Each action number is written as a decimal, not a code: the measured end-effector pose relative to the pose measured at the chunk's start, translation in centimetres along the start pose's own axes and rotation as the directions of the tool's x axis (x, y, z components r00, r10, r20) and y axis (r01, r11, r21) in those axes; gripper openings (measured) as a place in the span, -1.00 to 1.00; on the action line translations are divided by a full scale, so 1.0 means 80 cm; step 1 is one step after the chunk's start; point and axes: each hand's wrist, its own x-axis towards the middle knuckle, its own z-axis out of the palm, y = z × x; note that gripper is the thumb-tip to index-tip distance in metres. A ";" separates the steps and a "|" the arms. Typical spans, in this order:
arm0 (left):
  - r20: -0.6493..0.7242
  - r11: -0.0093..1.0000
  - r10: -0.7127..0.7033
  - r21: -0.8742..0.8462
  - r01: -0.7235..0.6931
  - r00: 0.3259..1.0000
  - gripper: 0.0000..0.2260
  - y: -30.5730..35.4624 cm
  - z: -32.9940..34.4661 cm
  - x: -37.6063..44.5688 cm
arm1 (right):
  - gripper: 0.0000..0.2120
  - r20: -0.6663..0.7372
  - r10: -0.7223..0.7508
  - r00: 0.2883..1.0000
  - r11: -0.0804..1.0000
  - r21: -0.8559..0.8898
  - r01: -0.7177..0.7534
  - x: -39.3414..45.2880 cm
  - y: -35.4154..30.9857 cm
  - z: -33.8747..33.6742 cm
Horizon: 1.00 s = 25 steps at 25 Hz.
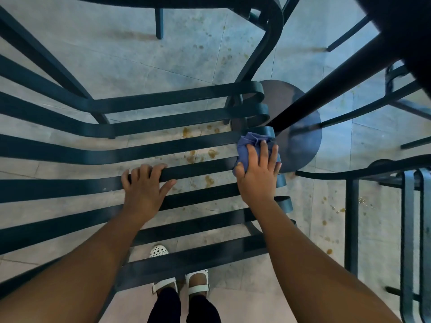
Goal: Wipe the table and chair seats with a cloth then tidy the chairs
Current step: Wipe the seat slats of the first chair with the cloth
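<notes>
Person is standing over a dark slatted chair seat [70, 157], looking straight down. Left hand [145, 185] is gripping one slat, fingers curled over its far edge, thumb splayed out along the near side. Right hand [258, 171] is pressing a bunched blue cloth [247, 142] flat against the right ends of the slats, fingers straight and spread on top of it. Cloth is sitting just beside the table's round base [300, 136], where the dark table post [326, 89] is rising. Stained tile floor [140, 54] is showing through the slats; white sandals [182, 280] below.
</notes>
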 end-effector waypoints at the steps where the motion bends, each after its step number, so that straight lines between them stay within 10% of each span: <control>1: -0.015 1.000 0.005 -0.002 -0.005 1.000 -0.49 -0.010 0.000 -0.002 | -0.49 -0.019 0.038 0.999 0.999 0.030 -0.037 0.002 0.000 -0.001; 9: 0.003 0.998 -0.010 0.056 0.010 1.000 -0.38 -0.057 -0.010 -0.016 | -0.45 0.005 0.404 0.915 0.859 0.341 -0.381 0.025 0.006 -0.017; 18: -0.003 0.977 0.104 0.189 -0.101 0.995 -0.29 -0.071 0.003 -0.059 | -0.43 0.154 0.070 0.986 0.986 -0.163 -0.045 -0.059 -0.078 0.010; 25: 0.000 0.975 0.120 0.188 -0.118 0.993 -0.41 -0.072 0.007 -0.100 | -0.37 0.485 -0.314 0.816 0.915 -0.076 0.397 -0.145 -0.215 0.031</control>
